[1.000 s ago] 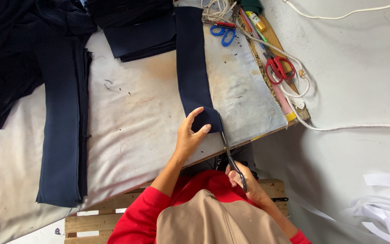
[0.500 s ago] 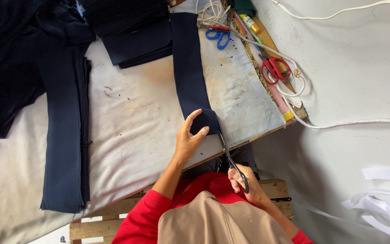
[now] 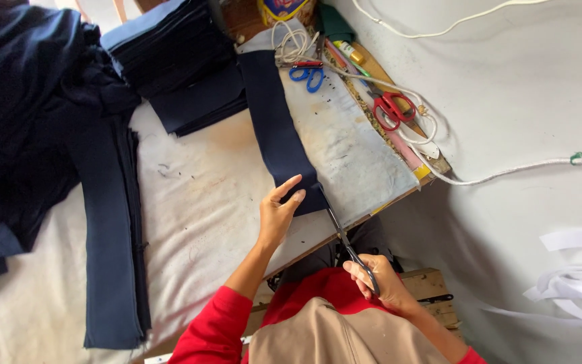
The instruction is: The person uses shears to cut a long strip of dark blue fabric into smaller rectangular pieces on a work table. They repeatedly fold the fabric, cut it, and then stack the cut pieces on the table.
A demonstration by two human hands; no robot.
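Navy fabric strip (image 3: 279,131): my left hand (image 3: 277,214) presses its near end flat while my right hand (image 3: 380,282), closed around black-handled shears (image 3: 345,243), trims squarely along the corner.

Colourful yellow-rimmed package (image 3: 285,8), table's far edge

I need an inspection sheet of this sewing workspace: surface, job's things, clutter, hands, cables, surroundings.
Surface: pale stained table cover, thread bits on it.
Job's things: navy fabric strip lying flat; black scissors at its near end.
Clutter: blue scissors, red scissors, stacked navy pieces, long folded navy piece.
Hands: left hand pressing the strip; right hand gripping the scissors.
Cables: white cords along the table edge.
Surroundings: grey floor, white scraps.
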